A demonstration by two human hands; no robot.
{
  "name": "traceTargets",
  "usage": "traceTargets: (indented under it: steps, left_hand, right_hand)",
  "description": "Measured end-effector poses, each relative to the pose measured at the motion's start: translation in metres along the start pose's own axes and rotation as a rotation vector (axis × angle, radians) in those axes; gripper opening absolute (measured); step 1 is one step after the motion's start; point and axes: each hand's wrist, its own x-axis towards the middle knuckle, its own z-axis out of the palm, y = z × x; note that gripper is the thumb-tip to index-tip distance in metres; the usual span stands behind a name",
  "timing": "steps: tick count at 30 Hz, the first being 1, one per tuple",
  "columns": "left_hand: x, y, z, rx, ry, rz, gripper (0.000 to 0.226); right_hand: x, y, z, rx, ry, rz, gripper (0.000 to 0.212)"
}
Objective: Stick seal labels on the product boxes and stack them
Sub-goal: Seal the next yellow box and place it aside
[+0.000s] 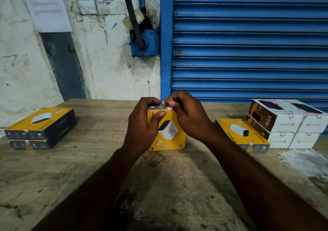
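1. A yellow box (170,133) showing a white charger stands at the middle of the counter (88,168). Its near edge rests on the wood and its top tilts away.
2. A small red and white seal label (169,108) sits at the box's far top edge, where the yellow face meets the dark end flap.
3. The left hand (143,122) wraps the box's left side. Its grip is closed round the box, with the thumb laid on the yellow face near the top.
4. The right hand (186,113) is curled over the top right. Its grip is a tight pinch, thumb and fingertip meeting at the seal label.
5. To the left, two yellow boxes (40,129) lie stacked, one on the other.
6. To the right, a single yellow box (241,134) lies flat, just beside white boxes (287,124) stacked two high.
7. Behind the counter are a blue roller shutter (248,44) on the right and a stained white wall (106,70) on the left. The wall carries a paper sheet (46,5).
8. A roll of clear tape (136,18) hangs on a black handle (131,12).
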Motion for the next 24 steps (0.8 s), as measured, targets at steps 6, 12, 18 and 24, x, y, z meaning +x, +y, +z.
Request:
traceTargets:
  steps: [6,12,18,24]
  left_hand:
    - [0.000,0.000,0.000,-0.006,0.001,-0.003,0.025]
    - [0.000,-0.001,0.000,-0.002,-0.001,-0.010,0.026]
    - [0.000,-0.001,0.000,-0.003,0.002,-0.008,0.027]
    - [0.000,0.000,-0.001,-0.012,0.007,-0.002,0.026]
  right_hand:
    - [0.001,-0.004,-0.012,0.079,-0.052,0.061,0.020]
    - [0.002,-0.004,-0.012,0.038,-0.059,0.083,0.002]
    - [0.001,-0.003,-0.007,0.138,-0.031,0.122,0.010]
    - [0.003,0.000,-0.009,0.285,-0.016,0.206,0.012]
